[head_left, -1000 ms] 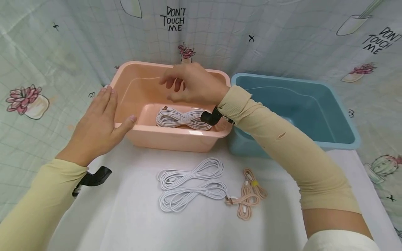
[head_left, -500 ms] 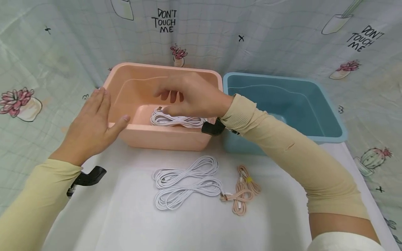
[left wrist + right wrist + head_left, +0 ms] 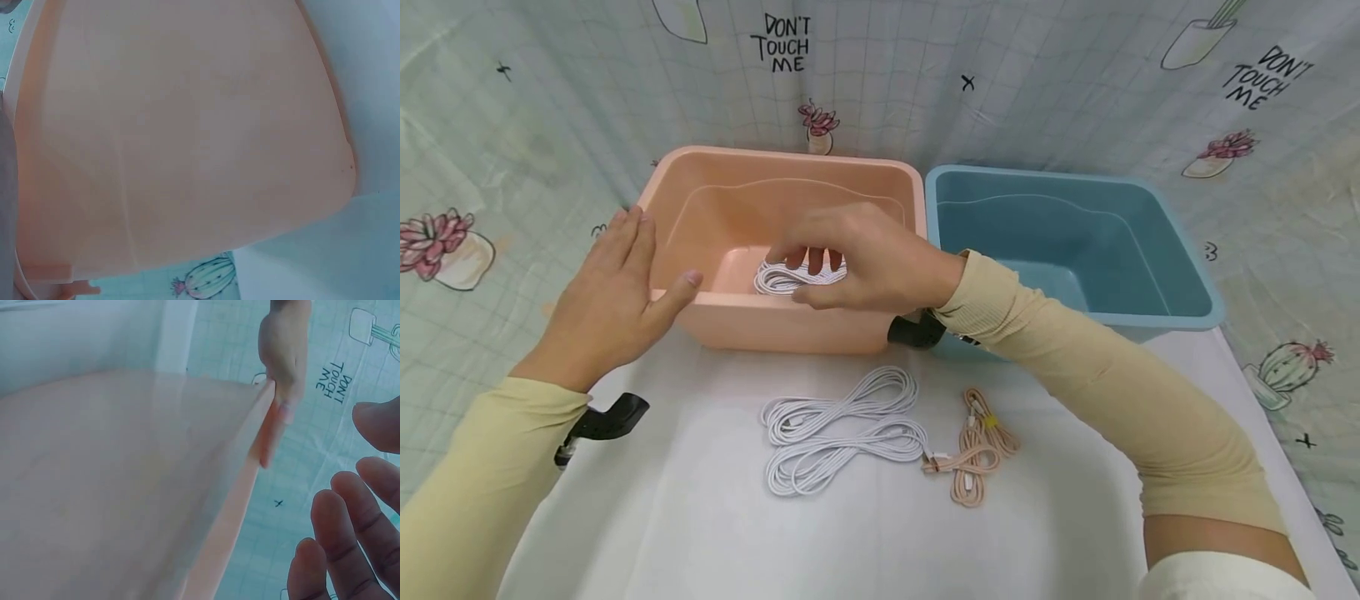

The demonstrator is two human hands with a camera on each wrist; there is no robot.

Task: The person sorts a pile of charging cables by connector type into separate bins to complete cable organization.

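Observation:
My left hand [image 3: 602,300] rests on the left rim of the peach plastic bin [image 3: 775,329], fingers straight and thumb spread out; in the right wrist view this left hand [image 3: 284,356] shows at the bin's edge. Over the bin's front rim hovers my right hand [image 3: 872,258], palm down, fingers loosely bent with nothing between them. Its separated fingers [image 3: 334,531] appear in the right wrist view. Inside the peach bin lies a bundled white cable [image 3: 775,279], partly hidden behind my right hand. The left wrist view is filled by the peach bin wall [image 3: 200,137].
A blue bin [image 3: 1045,192] stands right of the peach one. On the white table in front lie two white cable bundles, an upper one [image 3: 842,408] and a lower one [image 3: 850,442]. Several peach cables [image 3: 973,458] lie beside them. A printed curtain [image 3: 880,75] hangs behind.
My right hand has drawn back from over the peach bin toward its front rim, now covering part of the cable inside. The left hand stays on the rim. The head view has shifted slightly.

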